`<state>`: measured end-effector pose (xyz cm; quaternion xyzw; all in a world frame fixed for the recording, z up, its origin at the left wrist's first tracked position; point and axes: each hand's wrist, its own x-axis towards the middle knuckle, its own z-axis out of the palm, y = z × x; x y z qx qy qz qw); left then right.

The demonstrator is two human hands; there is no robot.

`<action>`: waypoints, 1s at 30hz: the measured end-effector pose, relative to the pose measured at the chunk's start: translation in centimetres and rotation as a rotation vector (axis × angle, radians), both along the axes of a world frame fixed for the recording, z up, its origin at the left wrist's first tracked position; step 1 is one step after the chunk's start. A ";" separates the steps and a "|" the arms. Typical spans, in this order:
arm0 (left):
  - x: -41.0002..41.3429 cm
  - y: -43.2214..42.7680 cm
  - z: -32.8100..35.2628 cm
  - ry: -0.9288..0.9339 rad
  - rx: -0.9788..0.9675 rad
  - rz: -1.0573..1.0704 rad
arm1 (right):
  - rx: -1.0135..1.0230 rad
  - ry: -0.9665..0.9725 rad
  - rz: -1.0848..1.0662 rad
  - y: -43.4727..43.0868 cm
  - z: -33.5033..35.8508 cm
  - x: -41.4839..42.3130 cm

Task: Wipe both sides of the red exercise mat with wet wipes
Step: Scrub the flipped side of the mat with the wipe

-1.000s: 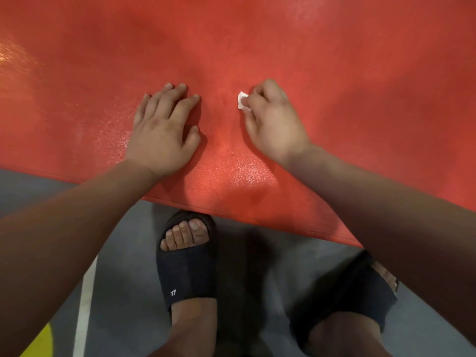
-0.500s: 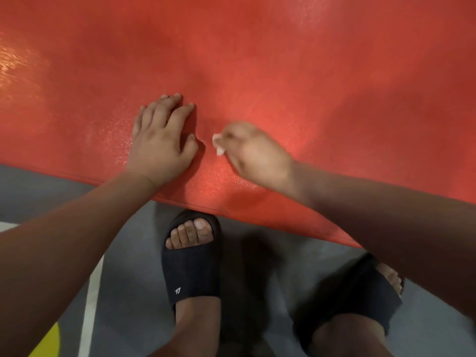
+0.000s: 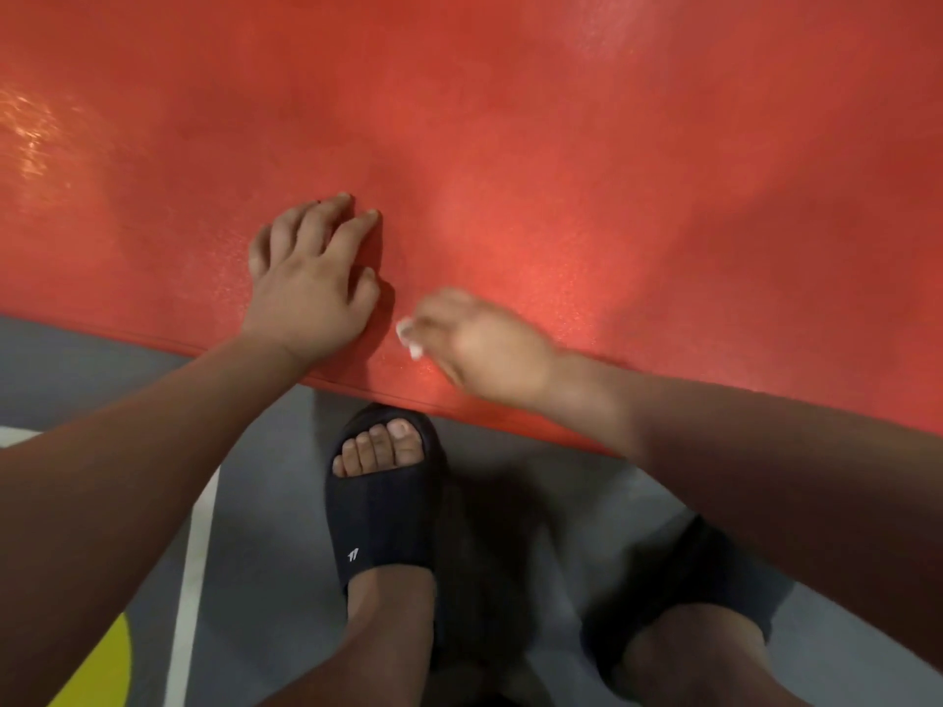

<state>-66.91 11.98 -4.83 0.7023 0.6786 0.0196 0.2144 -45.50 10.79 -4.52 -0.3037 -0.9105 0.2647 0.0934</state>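
Note:
The red exercise mat [image 3: 561, 145] fills the upper half of the head view, its near edge running diagonally from middle left down to the right. My left hand [image 3: 311, 283] lies flat on the mat near that edge, fingers spread slightly, holding nothing. My right hand [image 3: 485, 344], blurred by motion, presses on the mat just right of the left hand, close to the edge. It is closed around a small white wet wipe [image 3: 411, 339], of which only a crumpled bit shows at the fingertips.
Below the mat is a grey floor [image 3: 265, 502] with a white painted line [image 3: 191, 579] and a yellow patch [image 3: 97, 671] at lower left. My feet in black slide sandals [image 3: 382, 507] stand right at the mat's near edge.
My right hand has swept the wipe from farther up the mat toward me and leftward, ending near the mat's edge. My left hand has stayed pressed flat on the mat.

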 end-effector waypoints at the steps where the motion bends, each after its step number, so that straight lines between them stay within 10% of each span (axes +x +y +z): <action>1: 0.0 -0.1 0.2 0.020 -0.012 0.016 | 0.006 -0.022 0.111 -1.1 0.2 0.8; 4: 0.4 -0.4 0.6 0.063 -0.067 0.066 | 0.112 -0.114 0.128 0.7 -0.3 2.7; 11: 0.7 -1.6 2.1 0.116 -0.239 0.028 | 0.153 -0.069 -0.655 4.4 -1.1 1.9; 22: -2.1 -2.4 2.9 0.148 -0.252 -0.032 | 0.027 -0.068 -0.007 -5.9 0.5 3.9; 30: -3.3 -3.7 0.9 -0.016 -0.120 0.064 | 0.120 -0.058 -0.663 2.3 -1.2 -0.5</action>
